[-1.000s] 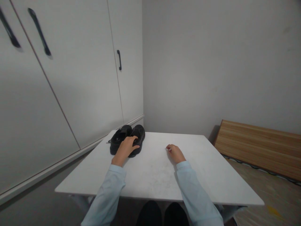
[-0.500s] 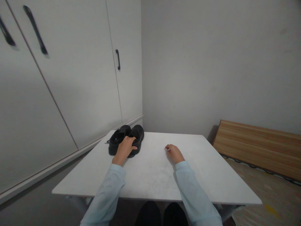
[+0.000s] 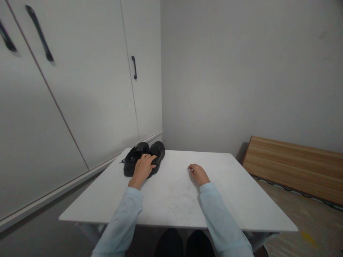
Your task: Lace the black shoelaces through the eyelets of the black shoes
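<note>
A pair of black shoes stands at the far left of the white table, toes pointing away from me. My left hand (image 3: 143, 167) grips the rear of the right-hand shoe (image 3: 160, 150), fingers over its opening and thumb low on the near side; the hand hides part of the heel. Close beside it is the left-hand shoe (image 3: 130, 167), with a dark lace end sticking out to the left. Over the middle right of the table, my right hand (image 3: 198, 174) is closed in a pinch on a small white object (image 3: 190, 169), too small to name.
The white table (image 3: 171, 207) spans the space before me. White cabinets (image 3: 107, 96) with dark handles rise on the left, and a grey wall stands behind. A wood-grain board (image 3: 292, 167) leans at the right. My knees show below the table's near edge.
My left hand and the right-hand shoe have shifted very slightly, away and to the right. My right hand stays in place with the small white object.
</note>
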The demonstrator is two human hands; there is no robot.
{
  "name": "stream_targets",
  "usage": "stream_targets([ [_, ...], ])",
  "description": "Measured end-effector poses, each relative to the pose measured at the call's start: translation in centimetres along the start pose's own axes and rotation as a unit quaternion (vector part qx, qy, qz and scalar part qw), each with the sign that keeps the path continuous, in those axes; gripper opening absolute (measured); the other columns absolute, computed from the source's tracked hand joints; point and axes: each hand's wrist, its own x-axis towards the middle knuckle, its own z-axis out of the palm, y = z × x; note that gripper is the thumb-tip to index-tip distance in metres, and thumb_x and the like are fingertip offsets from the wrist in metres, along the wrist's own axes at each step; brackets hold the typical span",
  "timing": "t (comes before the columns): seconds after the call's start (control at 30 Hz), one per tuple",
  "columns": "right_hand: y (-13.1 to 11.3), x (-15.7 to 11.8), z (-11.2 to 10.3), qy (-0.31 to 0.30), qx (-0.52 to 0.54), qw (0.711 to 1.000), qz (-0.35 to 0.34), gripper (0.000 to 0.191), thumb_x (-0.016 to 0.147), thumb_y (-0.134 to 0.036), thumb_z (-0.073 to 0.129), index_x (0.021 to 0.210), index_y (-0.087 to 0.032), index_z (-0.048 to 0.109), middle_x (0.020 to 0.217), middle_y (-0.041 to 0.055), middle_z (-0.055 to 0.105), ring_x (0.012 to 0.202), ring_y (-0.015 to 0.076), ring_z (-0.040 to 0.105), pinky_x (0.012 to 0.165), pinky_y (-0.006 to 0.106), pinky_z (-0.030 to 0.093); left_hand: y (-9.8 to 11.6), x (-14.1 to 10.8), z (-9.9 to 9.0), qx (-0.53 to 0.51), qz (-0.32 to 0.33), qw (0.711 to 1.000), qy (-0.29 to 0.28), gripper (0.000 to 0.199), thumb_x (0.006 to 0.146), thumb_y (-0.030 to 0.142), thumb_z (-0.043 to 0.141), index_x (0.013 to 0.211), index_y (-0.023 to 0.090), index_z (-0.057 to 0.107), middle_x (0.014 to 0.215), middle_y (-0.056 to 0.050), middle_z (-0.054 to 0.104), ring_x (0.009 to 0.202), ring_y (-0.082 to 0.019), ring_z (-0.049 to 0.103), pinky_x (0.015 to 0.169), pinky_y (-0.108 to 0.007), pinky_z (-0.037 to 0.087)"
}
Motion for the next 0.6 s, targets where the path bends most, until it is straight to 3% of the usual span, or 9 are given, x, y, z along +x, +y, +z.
stream_targets([
  [0.37,0.2,0.2,0.3,0.022,0.01,1.0,-0.007,0.029,0.077,-0.002,0.052,0.098,-0.018,0.065,0.098,0.0068,0.069,0.092,0.0168,0.063,0.084,0.024,0.043,1.5,0.2,-0.1,-0.011,0.072,0.995,0.066,0.035,0.081,0.018,0.063,0.116,0.019,0.06,0.099,-0.008,0.061,0.102,-0.026,0.049,0.091,-0.039,0.041],
  [0.6,0.1,0.2,0.2,0.063,0.072,0.995,0.005,0.033,0.078,-0.005,0.048,0.106,-0.017,0.06,0.097,0.0068,0.068,0.088,0.0168,0.062,0.081,0.027,0.046,5.3,-0.8,-1.3,-0.062,0.099,0.991,0.073,0.032,0.086,0.02,0.057,0.118,0.019,0.057,0.101,-0.009,0.059,0.105,-0.026,0.047,0.085,-0.037,0.047],
])
